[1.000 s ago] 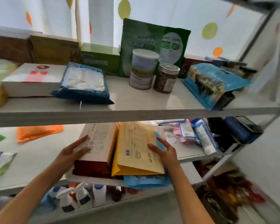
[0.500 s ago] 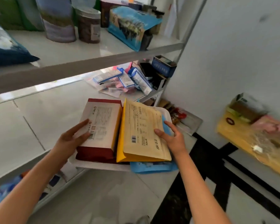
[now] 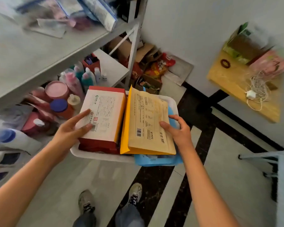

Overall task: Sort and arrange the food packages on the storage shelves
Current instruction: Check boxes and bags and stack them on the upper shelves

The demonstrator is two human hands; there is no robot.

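I carry a white tray (image 3: pixel 95 155) in front of me, above the floor. In it stand a red-and-white box (image 3: pixel 105 112) and a yellow paper package (image 3: pixel 147 122), with a blue package (image 3: pixel 157 161) lying under them and sticking out at the near right. My left hand (image 3: pixel 69 133) rests with straight fingers on the box's white face by the barcode. My right hand (image 3: pixel 179 130) grips the tray's right edge, thumb pressed on the yellow package.
The grey storage shelf (image 3: pixel 31 54) runs along the left, with loose packets (image 3: pixel 88 10) at its far end and bottles and jars (image 3: pixel 82 79) on the level below. Snack bags (image 3: pixel 154 69) lie by the wall. A yellow table (image 3: pixel 233 82) stands right.
The tray has come off the shelf and out over the floor. My view has swung down and right, away from the upper shelves. Both hands keep their places on the tray's load.
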